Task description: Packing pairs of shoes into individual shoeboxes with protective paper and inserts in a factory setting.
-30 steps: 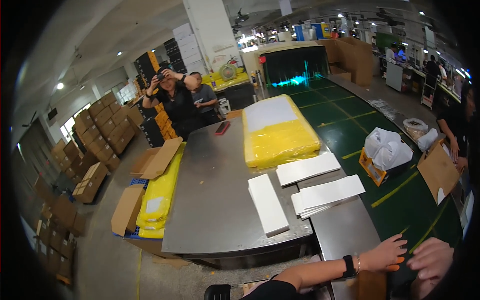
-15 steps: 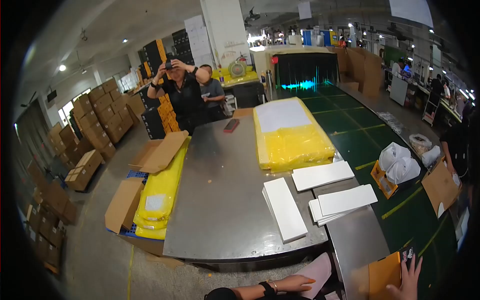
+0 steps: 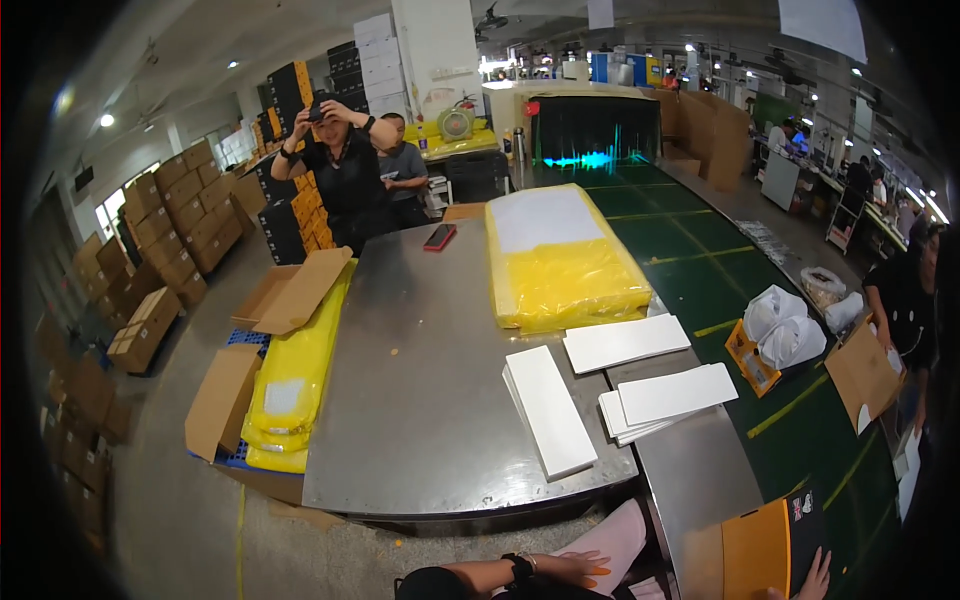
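My left hand [image 3: 582,569] lies with its fingers stretched out on a pale pink, smooth piece [image 3: 615,535] below the table's near edge; whether that is cloth or paper I cannot tell. At the lower right, my right hand [image 3: 814,580] is partly cut off by the picture's edge. Its visible fingers are extended and touch the black side of an orange and black box [image 3: 757,548]. Up the table from the hands lie white flat boards: one stack [image 3: 550,412] set lengthwise, another [image 3: 627,343] set crosswise, and a loosely fanned stack [image 3: 672,396] at the right.
A large yellow wrapped bundle [image 3: 570,290] and a phone [image 3: 439,237] lie on the metal table [image 3: 400,400]. Beyond its right side runs a green conveyor [image 3: 700,250] carrying white bags [image 3: 785,325]. Yellow packs [image 3: 285,405] and cardboard stand left. Several people are nearby.
The whole view has shifted a little, so things sit further left and higher. My right hand has slid nearer along the box, uncovering more of its black side. My left hand stays on the pink piece.
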`<control>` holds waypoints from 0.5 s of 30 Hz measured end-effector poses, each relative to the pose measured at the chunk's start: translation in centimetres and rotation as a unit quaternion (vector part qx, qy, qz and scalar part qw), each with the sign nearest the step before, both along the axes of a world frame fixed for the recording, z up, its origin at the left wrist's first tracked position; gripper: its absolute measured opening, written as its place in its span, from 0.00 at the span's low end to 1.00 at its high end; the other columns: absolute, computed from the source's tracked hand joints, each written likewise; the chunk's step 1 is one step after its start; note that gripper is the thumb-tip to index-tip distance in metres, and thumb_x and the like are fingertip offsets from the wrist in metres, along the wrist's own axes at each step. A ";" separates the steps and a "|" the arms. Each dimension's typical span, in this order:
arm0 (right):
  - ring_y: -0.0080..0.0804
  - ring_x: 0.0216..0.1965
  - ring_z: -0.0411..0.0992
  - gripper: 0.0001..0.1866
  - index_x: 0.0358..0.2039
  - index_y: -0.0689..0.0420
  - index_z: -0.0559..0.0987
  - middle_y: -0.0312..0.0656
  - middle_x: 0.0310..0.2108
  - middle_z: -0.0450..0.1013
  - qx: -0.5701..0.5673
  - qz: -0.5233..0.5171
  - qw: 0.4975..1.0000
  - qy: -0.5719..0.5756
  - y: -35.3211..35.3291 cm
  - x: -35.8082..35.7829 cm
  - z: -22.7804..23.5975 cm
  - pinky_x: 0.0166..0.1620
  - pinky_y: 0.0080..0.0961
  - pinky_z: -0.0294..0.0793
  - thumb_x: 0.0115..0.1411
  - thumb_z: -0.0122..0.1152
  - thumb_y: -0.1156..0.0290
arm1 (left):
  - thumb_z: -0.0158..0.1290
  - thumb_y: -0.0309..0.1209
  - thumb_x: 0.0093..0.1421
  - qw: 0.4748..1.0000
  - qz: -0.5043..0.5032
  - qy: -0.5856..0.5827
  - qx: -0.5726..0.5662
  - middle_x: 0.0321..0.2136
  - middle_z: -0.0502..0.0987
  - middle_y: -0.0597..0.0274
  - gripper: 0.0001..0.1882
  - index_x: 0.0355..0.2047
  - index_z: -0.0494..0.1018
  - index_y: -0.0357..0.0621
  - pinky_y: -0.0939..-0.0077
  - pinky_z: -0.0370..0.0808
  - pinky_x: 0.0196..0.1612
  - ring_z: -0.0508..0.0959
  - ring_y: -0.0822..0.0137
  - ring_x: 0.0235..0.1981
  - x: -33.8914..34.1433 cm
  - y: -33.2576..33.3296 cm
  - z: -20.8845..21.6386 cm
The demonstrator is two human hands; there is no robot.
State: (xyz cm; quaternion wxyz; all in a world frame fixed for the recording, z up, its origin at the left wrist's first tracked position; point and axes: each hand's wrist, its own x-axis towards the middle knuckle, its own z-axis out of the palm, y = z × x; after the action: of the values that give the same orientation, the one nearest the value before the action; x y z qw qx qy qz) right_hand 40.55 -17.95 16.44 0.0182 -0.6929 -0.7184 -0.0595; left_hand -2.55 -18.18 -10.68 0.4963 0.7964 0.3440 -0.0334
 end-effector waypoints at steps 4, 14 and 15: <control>0.63 0.54 0.65 0.52 0.68 0.49 0.57 0.57 0.63 0.59 0.006 -0.015 0.999 -0.030 0.0 -1.1 0.3 0.54 0.53 0.67 0.50 0.60 0.32 | 0.44 0.48 0.67 1.000 0.018 -0.004 -0.022 0.72 0.38 0.52 0.34 0.70 0.48 0.55 0.50 0.43 0.69 0.35 0.51 0.73 -0.4 -0.3 -1.9; 0.61 0.56 0.64 0.52 0.68 0.49 0.58 0.56 0.63 0.59 0.021 -0.017 0.999 -0.035 0.3 -1.5 0.2 0.57 0.52 0.64 0.49 0.59 0.31 | 0.42 0.48 0.68 0.998 0.029 -0.060 -0.017 0.72 0.40 0.51 0.35 0.70 0.48 0.49 0.59 0.40 0.70 0.38 0.51 0.72 -0.9 0.4 -2.2; 0.61 0.56 0.63 0.52 0.68 0.49 0.58 0.56 0.63 0.59 0.025 -0.013 0.999 -0.031 0.3 -1.4 0.1 0.58 0.52 0.63 0.49 0.59 0.31 | 0.42 0.47 0.68 0.999 0.030 -0.034 -0.016 0.72 0.41 0.50 0.34 0.70 0.49 0.49 0.60 0.41 0.70 0.39 0.51 0.72 -0.8 0.2 -1.8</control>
State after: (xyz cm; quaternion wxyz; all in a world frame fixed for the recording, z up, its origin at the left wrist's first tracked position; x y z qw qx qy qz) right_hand 39.15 -17.63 16.56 0.0125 -0.6994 -0.7077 -0.0997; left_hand -3.32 -17.93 -12.45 0.5212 0.7783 0.3502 0.0028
